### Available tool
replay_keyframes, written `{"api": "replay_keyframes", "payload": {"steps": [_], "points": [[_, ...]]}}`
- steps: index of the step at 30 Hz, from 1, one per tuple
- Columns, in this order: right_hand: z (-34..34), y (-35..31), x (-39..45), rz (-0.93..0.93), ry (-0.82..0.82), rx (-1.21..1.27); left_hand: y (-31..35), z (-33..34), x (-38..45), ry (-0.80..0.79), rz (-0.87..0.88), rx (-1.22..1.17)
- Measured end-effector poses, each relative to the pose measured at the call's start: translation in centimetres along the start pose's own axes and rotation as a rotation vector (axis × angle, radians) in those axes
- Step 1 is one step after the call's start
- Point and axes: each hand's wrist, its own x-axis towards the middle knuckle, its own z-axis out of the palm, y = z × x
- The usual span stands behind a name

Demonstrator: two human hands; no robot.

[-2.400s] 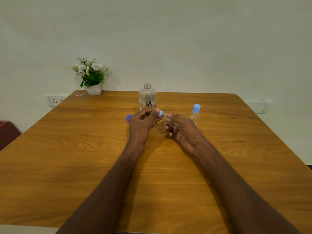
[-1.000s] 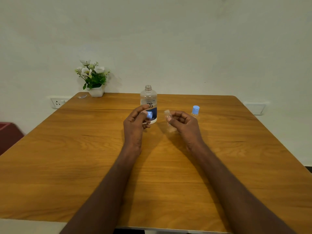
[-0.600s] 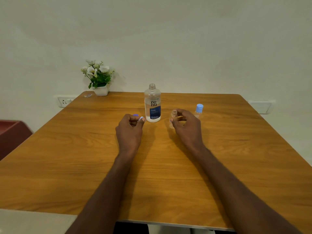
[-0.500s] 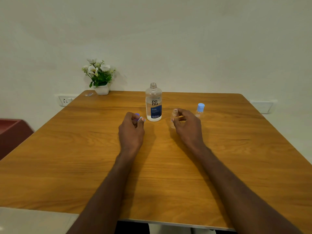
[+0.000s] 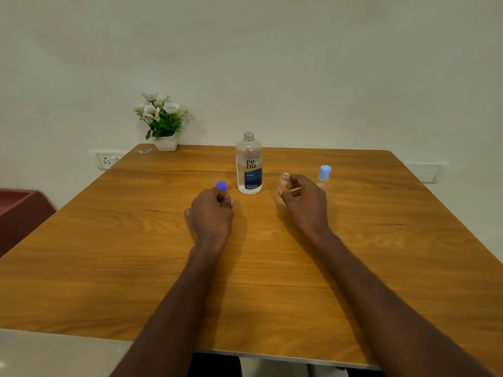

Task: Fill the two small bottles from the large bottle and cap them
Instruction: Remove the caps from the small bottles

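Observation:
The large clear bottle [image 5: 249, 164] with a dark blue label stands open, partly filled, at the middle of the wooden table [image 5: 109, 240]. Its dark blue cap [image 5: 221, 185] lies on the table to its left. My left hand [image 5: 212, 213] rests just in front of that cap, fingers curled on a small pale blue cap that barely shows at the fingertips. My right hand [image 5: 306, 200] holds an uncapped, clear small bottle [image 5: 283, 186] upright, right of the large bottle. A second small bottle [image 5: 324, 175], with its light blue cap on, stands behind my right hand.
A white pot of flowers [image 5: 164, 123] sits at the table's far left corner, with a small clear scrap [image 5: 144, 151] beside it. A wall socket [image 5: 106, 160] is behind the table. A dark red object [image 5: 19, 210] stands left of the table.
My left hand took the pale blue cap off the small bottle and moved left and down to the table. My right hand brought the open small bottle upright and lower.

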Motion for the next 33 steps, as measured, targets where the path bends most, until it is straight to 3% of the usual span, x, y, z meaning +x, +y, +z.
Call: {"api": "replay_keyframes", "payload": {"steps": [23,30,33], "points": [[0.9,0.6,0.7,0.159,0.044,-0.100,0.4,-0.1,0.0,0.005,-0.025,0.038],[-0.9,-0.4,-1.4,0.025,0.031,-0.146,1.0,-0.1,-0.8,0.155,0.116,-0.026],[-1.7,-1.1,-1.6,-0.105,0.216,-0.099,1.4,0.3,-1.3,0.219,0.278,-0.056]]}}
